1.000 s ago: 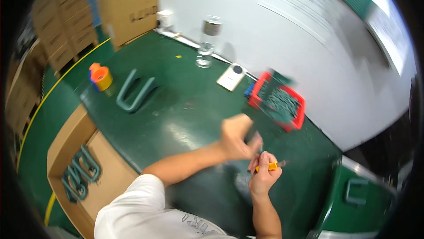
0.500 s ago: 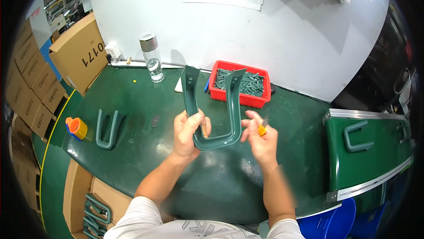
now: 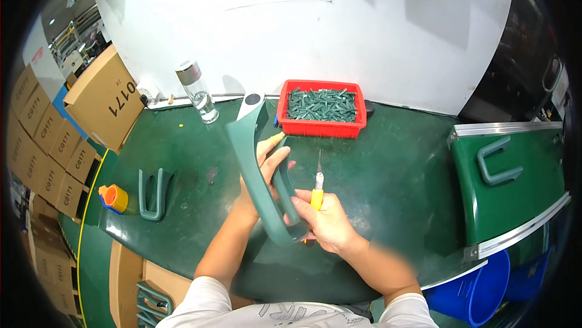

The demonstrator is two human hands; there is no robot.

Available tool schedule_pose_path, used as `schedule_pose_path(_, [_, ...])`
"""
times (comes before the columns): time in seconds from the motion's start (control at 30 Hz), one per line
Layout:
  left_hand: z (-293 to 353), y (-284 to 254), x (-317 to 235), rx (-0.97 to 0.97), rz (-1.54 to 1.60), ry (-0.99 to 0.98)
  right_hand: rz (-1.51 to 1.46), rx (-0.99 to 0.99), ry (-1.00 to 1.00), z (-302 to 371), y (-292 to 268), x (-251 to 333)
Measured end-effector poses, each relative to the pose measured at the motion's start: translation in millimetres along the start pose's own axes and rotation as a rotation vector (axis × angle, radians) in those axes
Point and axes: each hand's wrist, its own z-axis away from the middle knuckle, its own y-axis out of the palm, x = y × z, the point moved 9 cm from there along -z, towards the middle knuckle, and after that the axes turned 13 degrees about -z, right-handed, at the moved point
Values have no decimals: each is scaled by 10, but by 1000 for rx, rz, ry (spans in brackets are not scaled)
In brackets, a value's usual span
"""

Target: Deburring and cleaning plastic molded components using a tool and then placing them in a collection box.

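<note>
- The left hand point(image 3: 268, 163) grasps a green U-shaped handle point(image 3: 250, 158), its fingers curled between the two arms; the handle hangs tilted above the table point(image 3: 388, 182), bend toward the person.
- The right hand point(image 3: 329, 223) clasps a yellow knife point(image 3: 317, 199) and also touches the handle near its bend; the bare blade points away from the person, beyond the right fingers and clear of the handle.
- Work on this handle seems under way; no cut mark can be made out, so what is finished on it cannot be told.
- Well left of the left fingers lies a second handle point(image 3: 151, 197); nearer the person, more handles point(image 3: 151, 304) sit in a cardboard box point(image 3: 121, 279); far right of the right fingers rests a third handle point(image 3: 500, 164); which are done, the view does not show.
- Beyond both hands' fingers stands a red bin point(image 3: 322, 129) of small green pieces point(image 3: 321, 107).
</note>
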Motion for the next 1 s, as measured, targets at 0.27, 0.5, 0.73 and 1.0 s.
schedule_pose_path(0.27, [174, 99, 464, 86, 680, -566, 364, 89, -414, 55, -212, 653])
schedule_pose_path(0.5, [12, -53, 246, 266, 673, -475, 888, -111, -787, 272, -214, 1074])
schedule_pose_path(0.73, [45, -87, 236, 192, 796, -508, 1276, -113, -1020, 368, 38, 1091])
schedule_pose_path(1.0, [91, -41, 252, 258, 798, -565, 1241, -152, -1024, 366, 4, 1064])
